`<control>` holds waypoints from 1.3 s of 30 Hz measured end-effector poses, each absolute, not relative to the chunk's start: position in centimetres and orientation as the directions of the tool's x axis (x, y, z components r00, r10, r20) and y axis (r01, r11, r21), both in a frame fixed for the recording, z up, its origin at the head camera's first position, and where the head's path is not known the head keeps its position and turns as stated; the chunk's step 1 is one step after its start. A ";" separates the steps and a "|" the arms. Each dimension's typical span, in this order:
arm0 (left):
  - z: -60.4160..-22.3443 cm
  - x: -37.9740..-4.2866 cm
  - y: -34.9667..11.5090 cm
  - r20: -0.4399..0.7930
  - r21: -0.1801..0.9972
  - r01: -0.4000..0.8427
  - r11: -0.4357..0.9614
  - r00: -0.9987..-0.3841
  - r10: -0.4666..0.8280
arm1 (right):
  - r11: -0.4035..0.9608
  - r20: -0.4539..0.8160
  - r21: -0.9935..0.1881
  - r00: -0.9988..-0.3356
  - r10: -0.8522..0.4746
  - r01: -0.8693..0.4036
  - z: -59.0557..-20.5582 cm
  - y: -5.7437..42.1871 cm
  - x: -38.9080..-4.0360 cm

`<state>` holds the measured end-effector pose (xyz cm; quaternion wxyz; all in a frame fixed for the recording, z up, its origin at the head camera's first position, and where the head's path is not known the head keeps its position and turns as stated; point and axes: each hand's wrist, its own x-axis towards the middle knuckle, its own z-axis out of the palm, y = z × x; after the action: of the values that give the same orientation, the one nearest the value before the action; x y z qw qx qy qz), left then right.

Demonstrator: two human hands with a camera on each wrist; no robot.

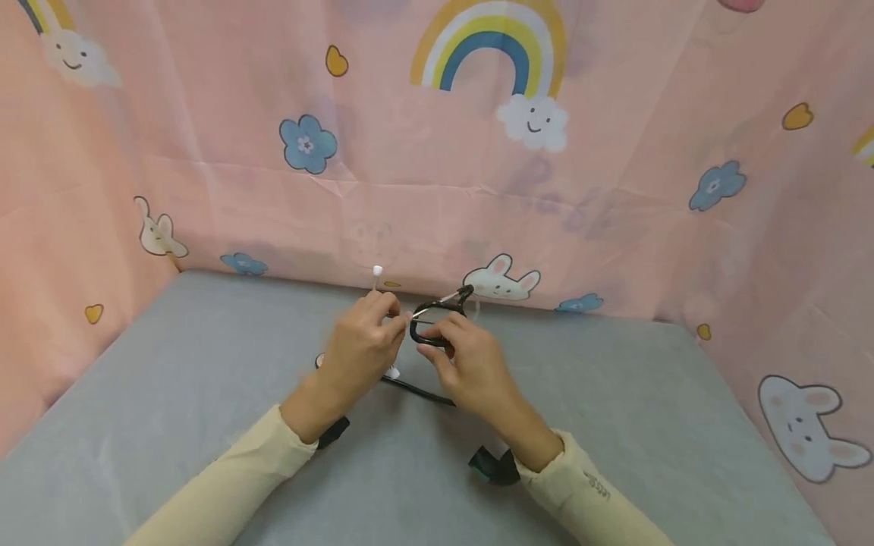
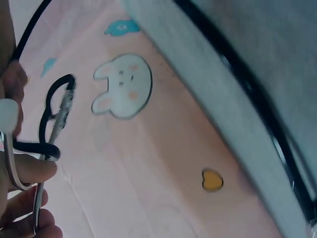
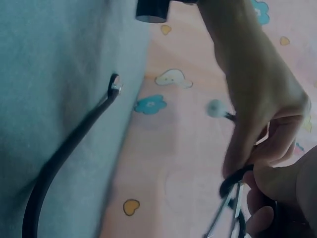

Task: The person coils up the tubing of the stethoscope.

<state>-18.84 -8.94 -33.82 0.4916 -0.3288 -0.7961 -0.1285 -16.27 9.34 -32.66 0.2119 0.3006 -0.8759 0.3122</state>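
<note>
Both the left hand (image 1: 362,345) and right hand (image 1: 471,364) pinch the stethoscope (image 1: 437,322) above the table (image 1: 171,394).

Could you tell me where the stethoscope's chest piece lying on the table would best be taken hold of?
Probably by its stem, where the black tubing joins the chest piece. It lies flat on the grey table, clear of both hands, so pinching from above across the narrow stem seems easiest.

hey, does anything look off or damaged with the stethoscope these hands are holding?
Nothing stands out. The left hand and right hand hold the stethoscope above the grey table, gripping its metal arms and black tube. One white eartip sticks up; the tube trails onto the table. No breaks show.
</note>
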 end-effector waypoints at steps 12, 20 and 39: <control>-34.2 -18.6 -8.5 0.829 -0.049 0.732 0.679 -0.349 0.437 | 0.543 0.438 -0.622 -0.825 -0.357 -0.564 -32.0 10.5 -17.0; -33.6 -18.9 -9.2 0.804 -0.054 0.809 0.585 -0.313 0.506 | 0.620 0.509 -0.434 -0.746 -0.430 -0.654 -31.4 12.4 -18.1; -33.6 -19.0 -8.9 0.813 0.150 0.984 0.100 -0.180 0.554 | 0.759 0.447 -0.296 -0.786 -0.427 -0.580 -30.8 15.7 -20.5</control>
<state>-19.01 -8.86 -33.61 0.2987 -0.5664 -0.6787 -0.3596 -20.46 15.75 -30.76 0.1790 0.2736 -0.9205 0.2140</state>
